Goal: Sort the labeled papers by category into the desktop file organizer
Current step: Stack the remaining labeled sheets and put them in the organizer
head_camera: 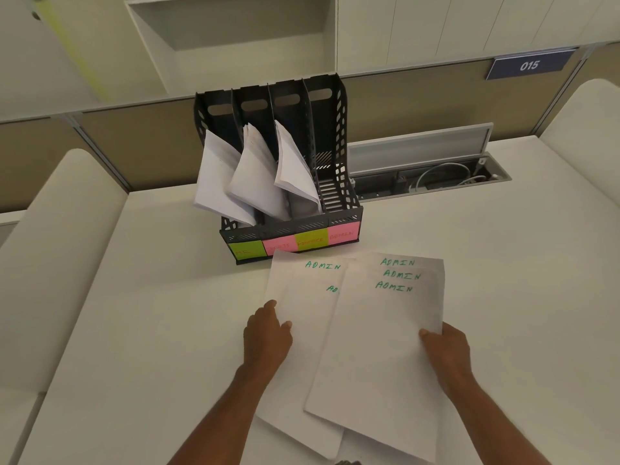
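Your left hand lies flat, fingers loosely spread, on the left edge of the lower sheets marked ADMIN, pressing rather than gripping. Your right hand pinches the right edge of the upper sheets, thumb on top, fingers hidden beneath. These papers lie fanned on the white desk, their top edge just in front of the black file organizer. The organizer has 4 slots: the 3 on the left hold leaning papers, and the rightmost, behind the pink ADMIN sticky note, holds none.
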The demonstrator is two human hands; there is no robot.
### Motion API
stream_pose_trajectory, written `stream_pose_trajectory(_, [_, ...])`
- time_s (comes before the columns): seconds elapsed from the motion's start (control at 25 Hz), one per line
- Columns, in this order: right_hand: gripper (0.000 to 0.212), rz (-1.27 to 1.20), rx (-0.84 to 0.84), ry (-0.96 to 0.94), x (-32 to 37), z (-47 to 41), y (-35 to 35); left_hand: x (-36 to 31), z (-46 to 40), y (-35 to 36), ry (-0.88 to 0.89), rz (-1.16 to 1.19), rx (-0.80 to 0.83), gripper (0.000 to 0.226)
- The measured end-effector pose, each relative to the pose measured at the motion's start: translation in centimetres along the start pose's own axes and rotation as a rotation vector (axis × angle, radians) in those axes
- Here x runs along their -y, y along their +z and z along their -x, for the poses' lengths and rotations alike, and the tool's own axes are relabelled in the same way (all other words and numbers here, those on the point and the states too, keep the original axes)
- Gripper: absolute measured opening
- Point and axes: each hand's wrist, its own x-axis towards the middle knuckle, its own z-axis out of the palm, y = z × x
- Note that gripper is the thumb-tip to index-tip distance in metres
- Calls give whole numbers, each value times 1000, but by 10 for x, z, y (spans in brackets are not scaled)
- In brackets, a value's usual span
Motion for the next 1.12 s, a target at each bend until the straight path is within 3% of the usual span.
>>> stream_pose_trajectory(0.08, [38, -36, 44, 16, -3, 6, 6, -3, -2, 1, -35, 119, -1, 38])
stream_pose_trajectory(0.12, [31, -56, 68, 32, -4, 7, 10, -1, -2, 2, -54, 176, -27, 18])
stream_pose_trajectory(0.16, [21, -77, 91, 47, -4, 10, 13, 1, -1, 2, -82, 231, -51, 14])
stream_pose_trajectory(0.2, [12, -90, 111, 58, -3, 12, 15, 3, -1, 3, -123, 265, -92, 31])
stream_pose_trajectory(0.28, [8, -82, 133, 61, -1, 16, 18, 8, 5, 2, -183, 303, -167, 44])
stream_pose_trajectory(0.56, [14, 32, 289, 33, 19, 29, 35, 15, -15, -5, -190, 203, -241, 25])
stream_pose_trajectory(0.8, [10, 99, 381, 41, 28, 37, 55, 12, -14, -12, -241, 241, -194, 44])
stream_pose_trajectory(0.96, [8, 103, 418, 80, 24, 47, 76, 18, -19, -12, -237, 311, -211, 24])
stream_pose_trajectory(1.12, [32, 293, 411, 57, 25, 57, 92, 22, -20, -10, -298, 459, -246, 20])
